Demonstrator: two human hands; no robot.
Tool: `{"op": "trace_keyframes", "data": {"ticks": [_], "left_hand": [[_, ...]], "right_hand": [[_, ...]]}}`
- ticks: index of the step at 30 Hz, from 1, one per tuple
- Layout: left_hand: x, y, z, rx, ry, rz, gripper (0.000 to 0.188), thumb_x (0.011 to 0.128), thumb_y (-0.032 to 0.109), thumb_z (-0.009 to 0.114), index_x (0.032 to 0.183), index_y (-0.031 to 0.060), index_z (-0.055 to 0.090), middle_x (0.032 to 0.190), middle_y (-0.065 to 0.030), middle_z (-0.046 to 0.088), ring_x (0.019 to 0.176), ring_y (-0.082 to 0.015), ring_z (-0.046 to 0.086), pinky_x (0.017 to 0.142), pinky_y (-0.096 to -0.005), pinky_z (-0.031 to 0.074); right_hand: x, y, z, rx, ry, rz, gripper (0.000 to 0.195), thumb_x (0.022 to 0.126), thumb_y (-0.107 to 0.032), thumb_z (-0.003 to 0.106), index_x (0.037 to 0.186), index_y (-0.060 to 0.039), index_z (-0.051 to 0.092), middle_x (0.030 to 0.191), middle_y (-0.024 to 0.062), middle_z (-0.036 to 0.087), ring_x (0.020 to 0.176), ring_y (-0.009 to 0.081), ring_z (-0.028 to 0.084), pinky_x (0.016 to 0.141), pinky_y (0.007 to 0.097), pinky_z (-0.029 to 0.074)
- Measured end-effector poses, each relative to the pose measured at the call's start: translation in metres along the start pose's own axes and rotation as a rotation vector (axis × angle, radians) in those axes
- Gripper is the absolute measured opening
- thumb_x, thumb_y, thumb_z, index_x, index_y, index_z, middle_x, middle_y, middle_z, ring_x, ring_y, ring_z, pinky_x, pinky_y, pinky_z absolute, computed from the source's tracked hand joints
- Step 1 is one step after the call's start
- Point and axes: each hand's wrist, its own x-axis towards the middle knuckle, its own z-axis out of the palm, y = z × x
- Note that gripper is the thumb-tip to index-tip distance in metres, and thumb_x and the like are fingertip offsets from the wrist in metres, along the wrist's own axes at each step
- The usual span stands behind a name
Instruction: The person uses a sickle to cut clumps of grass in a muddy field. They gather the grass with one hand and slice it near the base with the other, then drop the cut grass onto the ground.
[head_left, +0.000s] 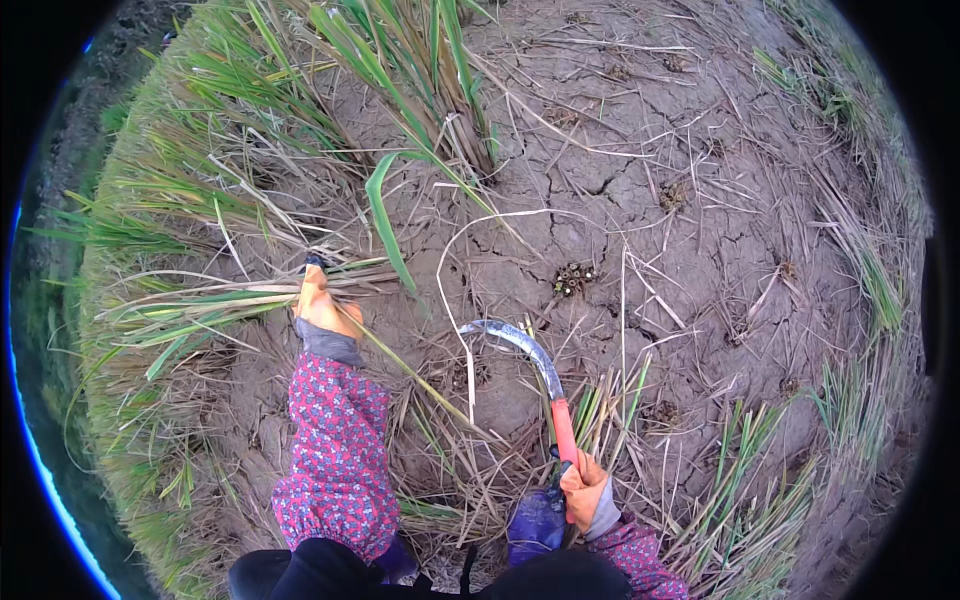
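Observation:
My left hand (321, 300), in an orange glove with a grey cuff, grips a bundle of long grass-like stalks, probably rice (225, 304). Their leaves spread to the left and the butt ends stick out to the right. In my right hand (589, 487), also gloved in orange, is the red handle of a sickle (551, 375). Its curved metal blade points up and left, away from the left hand. Close by the handle are some green and yellow stalks (596, 405); whether the hand touches them I cannot tell. A freshly cut stubble clump (574, 279) shows beyond the blade.
Standing clumps of stalks (442, 97) rise at the top and along the left. Cut stalks (742, 487) lie in rows at right. Cracked soil (600, 180) with dry straw and old stubble (672, 196) spreads ahead. A purple boot (536, 525) is beside my right hand.

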Motion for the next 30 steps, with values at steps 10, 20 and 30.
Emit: {"op": "trace_keyframes", "data": {"ticks": [10, 20, 30], "left_hand": [[-0.253, -0.059, 0.297, 0.67, -1.415, -0.063, 0.067, 0.073, 0.02, 0.065, 0.127, -0.0031, 0.031, 0.127, -0.0225, 0.037, 0.119, -0.0307, 0.036, 0.1, -0.0351, 0.03], [-0.056, -0.046, 0.069, 0.554, -0.48, -0.247, 0.099, 0.062, -0.004, 0.071, 0.137, 0.007, 0.009, 0.11, -0.0108, 0.048, 0.09, -0.0217, 0.055, 0.085, -0.0327, 0.045], [0.086, -0.045, 0.189, 0.574, -0.638, 0.583, 0.053, 0.063, 0.002, 0.075, 0.104, 0.005, 0.042, 0.09, -0.0053, 0.052, 0.077, -0.0168, 0.049, 0.071, -0.0328, 0.045]], "right_hand": [[-0.003, 0.05, -0.006, -0.301, -0.135, -0.208, 0.026, 0.08, -0.003, 0.05, 0.106, -0.0028, 0.05, 0.067, -0.0039, 0.047, 0.043, 0.007, 0.039, 0.038, 0.0234, 0.032], [0.106, -0.084, 0.033, 0.261, 0.255, -0.398, 0.027, 0.082, 0.001, 0.049, 0.108, -0.0048, 0.048, 0.07, -0.0074, 0.039, 0.059, 0.0021, 0.037, 0.052, 0.0176, 0.033], [0.174, -0.105, 0.134, 0.059, -0.043, -0.253, 0.018, 0.087, -0.014, 0.046, 0.105, -0.0106, 0.049, 0.066, -0.0061, 0.041, 0.051, 0.0036, 0.036, 0.043, 0.0212, 0.032]]}}
